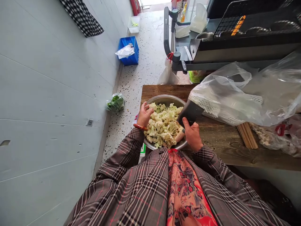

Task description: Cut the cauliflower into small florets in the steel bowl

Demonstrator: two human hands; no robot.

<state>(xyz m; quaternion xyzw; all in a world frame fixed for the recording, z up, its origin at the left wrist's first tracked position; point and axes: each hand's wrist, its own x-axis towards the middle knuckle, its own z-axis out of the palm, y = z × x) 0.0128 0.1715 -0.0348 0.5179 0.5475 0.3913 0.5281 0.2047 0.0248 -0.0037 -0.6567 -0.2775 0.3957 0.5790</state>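
A steel bowl (182, 99) full of cut cauliflower (162, 122) rests at the left end of the wooden table, close against my body. My left hand (144, 116) is over the bowl's left rim, its fingers loosely bent and apart, with the fingertips by a pale floret. In my right hand (193, 136), at the bowl's right side, is a cleaver (191, 111) with a dark, broad blade raised above the rim. The thumb presses on the blade; the grip on the handle is partly hidden.
Clear plastic bags (230, 94) cover the table's right half, beside wooden sticks (246, 135). A steel cart (235, 55) stands beyond. On the floor are bagged greens (115, 102) and a blue crate (134, 58). A white wall (51, 94) runs along the left.
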